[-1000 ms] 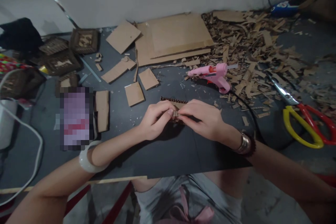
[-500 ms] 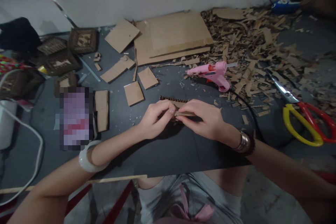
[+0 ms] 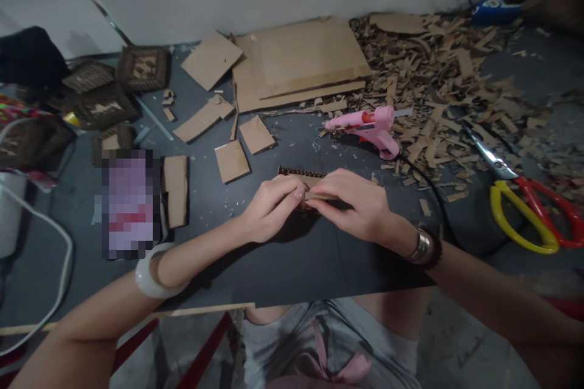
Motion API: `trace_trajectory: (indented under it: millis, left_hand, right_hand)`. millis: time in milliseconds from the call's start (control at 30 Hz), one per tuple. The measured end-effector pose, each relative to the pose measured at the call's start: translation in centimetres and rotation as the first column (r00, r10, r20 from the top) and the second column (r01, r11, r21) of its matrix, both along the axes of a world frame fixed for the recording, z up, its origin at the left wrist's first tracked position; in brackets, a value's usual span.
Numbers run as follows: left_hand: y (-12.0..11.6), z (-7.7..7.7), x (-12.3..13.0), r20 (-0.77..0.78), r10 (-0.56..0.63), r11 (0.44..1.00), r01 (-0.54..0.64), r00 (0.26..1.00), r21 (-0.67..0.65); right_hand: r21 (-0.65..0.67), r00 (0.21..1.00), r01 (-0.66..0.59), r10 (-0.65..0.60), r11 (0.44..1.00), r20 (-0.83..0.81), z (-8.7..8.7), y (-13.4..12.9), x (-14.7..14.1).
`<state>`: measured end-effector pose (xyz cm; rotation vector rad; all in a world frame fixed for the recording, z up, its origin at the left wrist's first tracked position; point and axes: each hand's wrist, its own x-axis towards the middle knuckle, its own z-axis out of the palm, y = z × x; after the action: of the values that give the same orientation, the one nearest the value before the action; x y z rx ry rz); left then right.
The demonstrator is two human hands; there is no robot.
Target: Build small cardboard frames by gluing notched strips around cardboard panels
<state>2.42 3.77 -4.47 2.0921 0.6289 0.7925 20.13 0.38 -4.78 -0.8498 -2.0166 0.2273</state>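
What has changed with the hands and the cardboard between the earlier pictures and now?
A thin cardboard strip now shows, reaching rightward from the left hand under the right hand; earlier the hands pinched it closer together. Both still hold on. The corrugated cardboard piece and pink glue gun stayed put.

A dark grey tabletop (image 3: 59, 237) carries stacked cardboard sheets (image 3: 296, 67) at the rear. Cardboard offcuts (image 3: 438, 91) are heaped to the right of the stack. A pink hot glue gun (image 3: 365, 130) is laid beside the heap, with its black cord (image 3: 431, 185) routed across the surface. Scissors with red and yellow handles (image 3: 524, 219) are positioned at right; brown cardboard frames (image 3: 142, 68) are grouped at left.
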Motion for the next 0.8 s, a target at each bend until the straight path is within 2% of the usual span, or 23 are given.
trace_trajectory:
  millis: [200,333,500,800]
  left_hand:
    - [-0.06,0.12,0.04,0.027,0.006,1.0,-0.006,1.0,-0.026]
    - [-0.14,0.18,0.1,0.035,0.026,0.998,-0.024,0.999,-0.062]
    - [-0.18,0.06,0.21,0.039,0.033,0.999,-0.034,0.999,0.01]
    - [-0.24,-0.04,0.34,0.021,0.017,0.985,-0.02,1.0,0.173]
  right_hand:
    - [0.049,1.0,0.007,-0.008,0.999,0.03,-0.16,0.18,0.06]
    - [0.132,0.989,0.134,-0.142,0.982,0.049,-0.06,0.26,0.22]
    - [0.183,0.946,0.268,-0.295,0.946,0.136,0.23,-0.14,0.14]
    - [0.19,0.934,0.253,-0.291,0.949,0.209,0.14,-0.05,0.24]
